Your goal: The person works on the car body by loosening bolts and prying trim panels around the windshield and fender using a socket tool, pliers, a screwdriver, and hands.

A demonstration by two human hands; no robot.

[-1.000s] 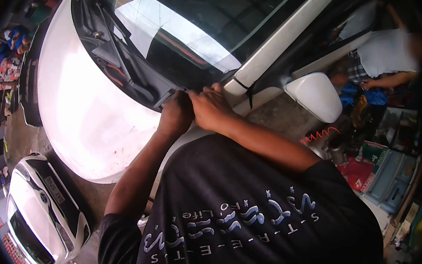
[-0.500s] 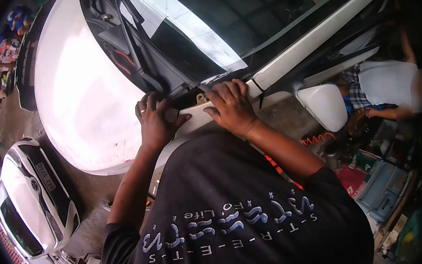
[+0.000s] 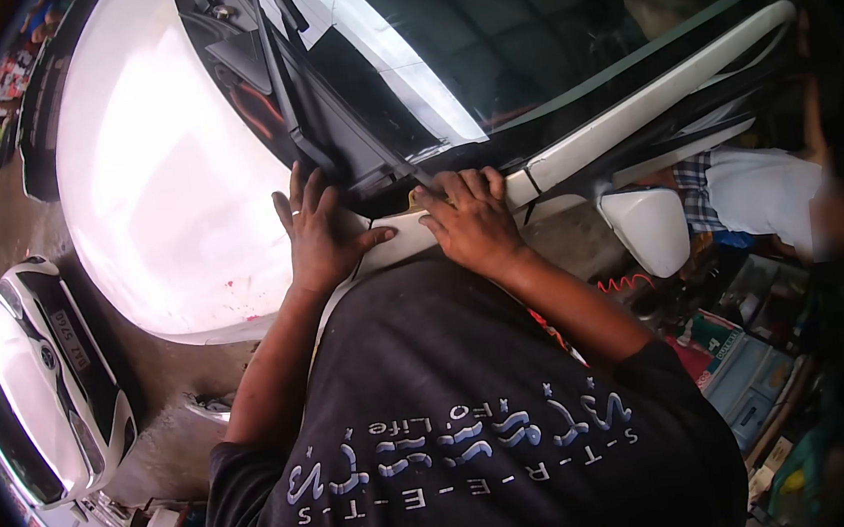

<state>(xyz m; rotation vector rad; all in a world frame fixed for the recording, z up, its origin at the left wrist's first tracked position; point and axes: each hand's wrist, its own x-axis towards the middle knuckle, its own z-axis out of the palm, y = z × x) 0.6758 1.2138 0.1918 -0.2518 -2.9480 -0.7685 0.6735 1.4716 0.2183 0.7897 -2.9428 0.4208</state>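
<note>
Head view: narrow white painted panel strip (image 3: 407, 239) lies between glossy rounded white hood (image 3: 164, 186) and white windscreen pillar (image 3: 658, 93). Left hand (image 3: 322, 240) — fingers and thumb spread apart, bridging hood and strip, probably to steady both across seam. Right hand (image 3: 476, 221) — fingers bent over strip's windscreen-side edge, probably for purchase; cannot tell whether clamped.

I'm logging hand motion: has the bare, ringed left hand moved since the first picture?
Yes: the bare, ringed left hand has moved leftward in the view, away from the white, rounded side mirror.
</note>
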